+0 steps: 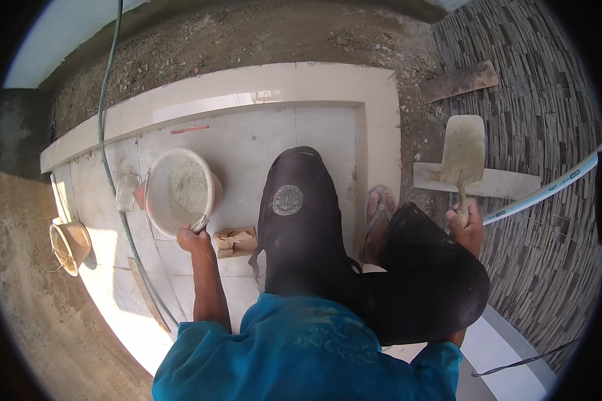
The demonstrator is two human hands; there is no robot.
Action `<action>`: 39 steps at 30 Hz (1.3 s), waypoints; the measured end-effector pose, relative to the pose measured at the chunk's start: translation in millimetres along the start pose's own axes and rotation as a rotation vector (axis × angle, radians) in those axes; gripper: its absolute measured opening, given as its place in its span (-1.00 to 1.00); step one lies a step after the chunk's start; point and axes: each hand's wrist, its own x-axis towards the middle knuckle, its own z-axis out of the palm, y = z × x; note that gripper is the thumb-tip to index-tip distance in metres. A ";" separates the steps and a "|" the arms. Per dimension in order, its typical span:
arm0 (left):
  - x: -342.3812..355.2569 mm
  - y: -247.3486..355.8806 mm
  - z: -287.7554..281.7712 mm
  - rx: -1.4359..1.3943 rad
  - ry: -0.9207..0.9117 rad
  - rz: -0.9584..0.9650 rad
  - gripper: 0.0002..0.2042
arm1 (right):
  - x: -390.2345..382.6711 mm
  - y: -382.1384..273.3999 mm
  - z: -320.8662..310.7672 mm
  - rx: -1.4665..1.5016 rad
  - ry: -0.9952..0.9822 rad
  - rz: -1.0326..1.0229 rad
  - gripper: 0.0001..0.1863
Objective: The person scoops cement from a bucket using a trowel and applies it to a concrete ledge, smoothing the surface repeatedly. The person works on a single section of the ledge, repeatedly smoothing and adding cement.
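My left hand (194, 238) is closed on the near rim of a pale bucket (152, 200), where its handle joins. Grey wet mortar (191, 186) lies inside the bucket, which stands on light floor tiles to my left. On the right, my right hand (470, 230) is wrapped round the handle of a trowel (465, 142). Its broad, rounded-corner blade points away from me and is smeared with grey mortar. Beneath the blade runs a pale flat strip (508, 183). Between the hands are my bent knees in dark trousers.
A green hose (105, 144) crosses the floor left of the bucket. Farther left stands a smaller bucket (80, 242). A folded brown cardboard piece (236, 242) lies near my left knee. A raised cream tiled ledge (314, 80) borders bare soil. Right are a wooden board (459, 81) and a pale blue pipe (548, 192).
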 end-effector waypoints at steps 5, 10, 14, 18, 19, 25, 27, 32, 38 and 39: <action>34.7 -51.7 -45.8 0.108 -0.168 0.113 -0.73 | 18.8 10.9 7.7 -0.028 -0.062 -0.101 -0.74; 13.8 -47.2 -55.3 0.115 -0.087 -0.041 -0.60 | 52.2 17.7 9.7 -0.064 -0.167 -0.015 -0.61; -19.0 -52.6 -51.2 0.104 -0.106 -0.085 -0.51 | 84.5 25.9 10.9 -0.141 -0.249 -0.051 -0.51; -35.1 -59.8 -98.6 0.436 -0.116 0.133 -0.34 | 105.1 18.2 25.5 -0.109 -0.407 -0.046 -0.54; -41.0 -65.1 -109.7 0.567 -0.136 0.189 -0.32 | 109.1 22.7 26.3 -0.098 -0.414 -0.044 -0.56; -73.3 -90.6 -174.8 1.405 -0.057 0.707 -0.30 | 113.7 38.0 36.3 -0.062 -0.494 -0.069 -0.66; -85.0 -94.3 -186.7 1.496 -0.022 0.727 -0.30 | 111.5 30.2 37.8 -0.090 -0.504 -0.111 -0.68; -94.7 -99.0 -202.0 1.523 -0.045 0.559 -0.32 | 117.8 43.1 41.0 -0.070 -0.541 -0.077 -0.72; -106.0 -93.6 -227.9 1.546 -0.183 0.511 -0.40 | 127.3 60.3 47.0 0.032 -0.600 -0.098 -0.77; -100.9 -90.7 -236.3 1.533 -0.175 0.504 -0.41 | 122.9 54.2 47.2 0.045 -0.615 -0.055 -0.77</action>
